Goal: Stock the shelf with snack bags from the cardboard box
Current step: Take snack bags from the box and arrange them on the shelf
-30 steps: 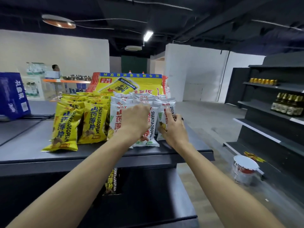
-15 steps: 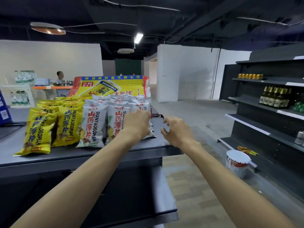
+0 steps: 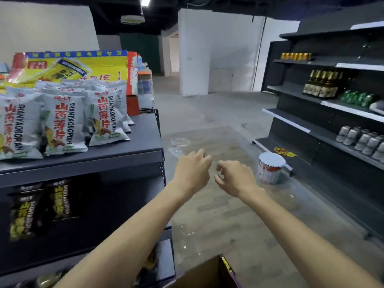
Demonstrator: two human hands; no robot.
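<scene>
White snack bags (image 3: pixel 64 123) with red lettering stand in rows on the top of a dark shelf unit (image 3: pixel 133 150) at the left. More bags (image 3: pixel 39 208) sit in shadow on the shelf below. A flap of the cardboard box (image 3: pixel 207 273) shows at the bottom edge. My left hand (image 3: pixel 192 172) and my right hand (image 3: pixel 234 176) hang side by side in the air over the floor, right of the shelf corner, fingers loosely curled, holding nothing.
A yellow printed carton (image 3: pixel 72 67) stands behind the bags. A white and red can (image 3: pixel 270 168) sits on the floor by a dark shelving unit (image 3: pixel 311 129) at the right, which carries bottles and cans. Clear plastic wrap (image 3: pixel 179 143) lies on the floor.
Both hands have left the white bags on the shelf top and moved right and down, off the shelf. The view has turned right and lower; the box flap has come into sight.
</scene>
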